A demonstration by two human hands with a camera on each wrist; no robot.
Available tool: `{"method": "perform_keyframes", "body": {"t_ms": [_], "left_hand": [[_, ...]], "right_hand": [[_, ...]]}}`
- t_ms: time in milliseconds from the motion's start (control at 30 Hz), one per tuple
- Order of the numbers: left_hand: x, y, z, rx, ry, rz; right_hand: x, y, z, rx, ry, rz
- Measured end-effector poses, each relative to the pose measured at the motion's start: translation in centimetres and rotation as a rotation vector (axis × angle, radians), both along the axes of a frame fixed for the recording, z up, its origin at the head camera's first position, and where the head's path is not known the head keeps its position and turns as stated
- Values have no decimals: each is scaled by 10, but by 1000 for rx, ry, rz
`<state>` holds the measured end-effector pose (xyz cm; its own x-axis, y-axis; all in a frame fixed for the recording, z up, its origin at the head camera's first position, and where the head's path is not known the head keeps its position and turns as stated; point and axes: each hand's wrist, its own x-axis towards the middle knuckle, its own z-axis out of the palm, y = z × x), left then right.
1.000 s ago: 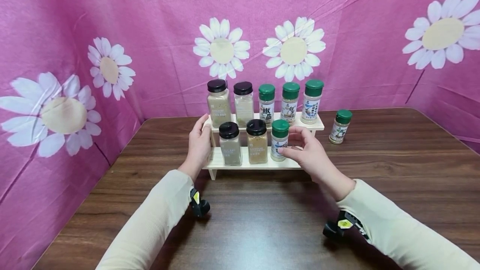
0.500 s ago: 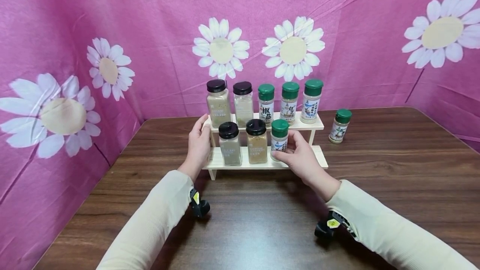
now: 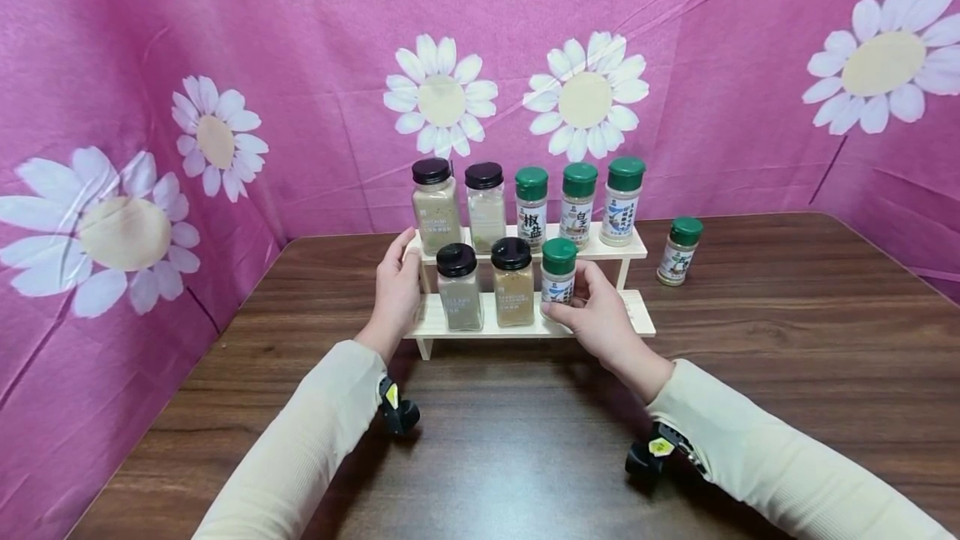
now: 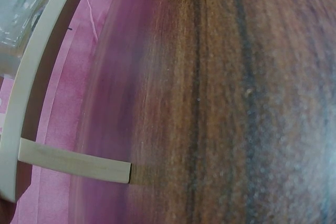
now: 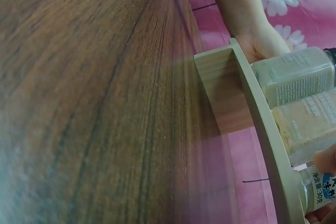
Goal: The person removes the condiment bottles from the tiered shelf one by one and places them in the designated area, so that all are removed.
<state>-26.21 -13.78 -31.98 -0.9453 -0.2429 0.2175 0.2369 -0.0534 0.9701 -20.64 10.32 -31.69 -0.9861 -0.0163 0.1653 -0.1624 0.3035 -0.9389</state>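
A two-tier pale wooden spice rack (image 3: pixel 491 317) stands on the table. My left hand (image 3: pixel 397 288) grips the rack's left end beside the upper shelf; its fingertips are partly hidden behind the wood. On the lower shelf, my right hand (image 3: pixel 603 315) holds a small green-capped spice bottle (image 3: pixel 558 280), thumb across its front and fingers on its right side. Left of this bottle stand two black-capped spice jars, one grey-green (image 3: pixel 461 298) and one tan (image 3: pixel 513 294). The right wrist view shows the held bottle (image 5: pixel 317 187) upright against the shelf, at the edge of the frame.
The upper shelf carries two black-capped jars (image 3: pixel 437 215) and three green-capped bottles (image 3: pixel 532 211). Another green-capped bottle (image 3: pixel 677 261) stands on the table (image 3: pixel 495 440) right of the rack. A pink flowered cloth (image 3: pixel 315 107) hangs behind and around the table.
My right hand has moved left and closed further round the lower green-capped bottle, uncovering the shelf's right end. My left hand and the rack stay in place.
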Motion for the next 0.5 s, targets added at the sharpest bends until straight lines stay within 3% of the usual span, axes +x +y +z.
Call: {"method": "perform_keyframes", "body": {"t_ms": [367,500], "left_hand": [[1,0,1,-17,0,5],[1,1,1,21,1,-7]], "right_hand": [[2,-1,1,-14,11,-23],[3,0,0,-42,19,-28]]}}
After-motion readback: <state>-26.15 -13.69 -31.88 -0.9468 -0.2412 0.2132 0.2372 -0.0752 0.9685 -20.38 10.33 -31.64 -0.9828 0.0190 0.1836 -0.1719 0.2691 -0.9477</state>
